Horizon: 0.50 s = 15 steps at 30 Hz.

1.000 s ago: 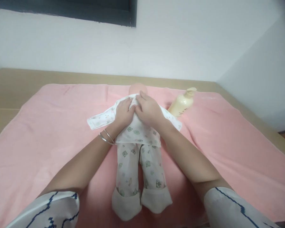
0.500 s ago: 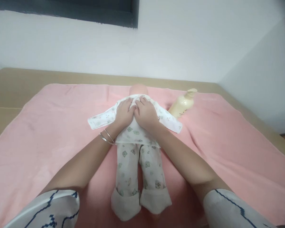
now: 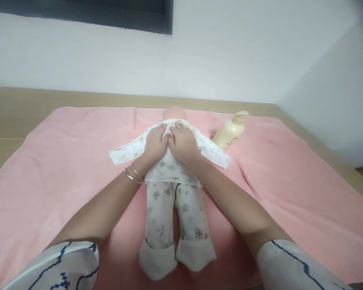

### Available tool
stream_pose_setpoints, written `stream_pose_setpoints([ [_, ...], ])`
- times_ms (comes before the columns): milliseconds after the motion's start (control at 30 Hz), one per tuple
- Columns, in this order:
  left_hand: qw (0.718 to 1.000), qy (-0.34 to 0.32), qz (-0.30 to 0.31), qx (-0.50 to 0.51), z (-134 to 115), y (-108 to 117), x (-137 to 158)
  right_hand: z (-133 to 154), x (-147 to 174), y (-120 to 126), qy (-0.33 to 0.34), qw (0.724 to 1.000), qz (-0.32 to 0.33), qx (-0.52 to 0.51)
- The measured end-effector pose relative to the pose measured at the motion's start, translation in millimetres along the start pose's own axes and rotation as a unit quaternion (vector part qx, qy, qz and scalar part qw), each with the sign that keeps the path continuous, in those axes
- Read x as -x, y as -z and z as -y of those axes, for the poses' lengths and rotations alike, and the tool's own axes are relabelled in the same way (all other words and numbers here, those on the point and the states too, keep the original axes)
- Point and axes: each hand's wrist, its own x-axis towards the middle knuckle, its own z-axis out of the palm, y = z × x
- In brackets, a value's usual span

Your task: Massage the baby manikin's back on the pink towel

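Note:
A baby doll lies stretched out, its bald head pointing away from me. It wears a white patterned top and matching trousers with turned-up cuffs. My left hand rests flat on the left of the doll's upper body, fingers extended. On the right of the same area lies my right hand, also flat. The two thumbs meet near the middle. Two thin bracelets circle my left wrist. The doll's face is out of sight.
Under the doll a pink blanket covers most of a tan surface. A cream pump bottle leans on the blanket beyond the doll's right sleeve. Behind stands a white wall with a dark-framed opening.
The whole view has shifted very slightly, so everything sits a little further left. Both hands keep their place on the doll.

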Motion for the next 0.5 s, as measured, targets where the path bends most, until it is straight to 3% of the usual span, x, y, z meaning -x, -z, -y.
stream_pose_setpoints([
  [333, 1.000, -0.004, -0.001, 0.015, 0, 0, -1, 1, -1, 6, -0.010, 1.000, 0.025, 0.005],
  [500, 0.984, 0.047, -0.059, 0.160, 0, 3, -2, 13, 1, 17, -0.017, 0.997, 0.073, 0.025],
])
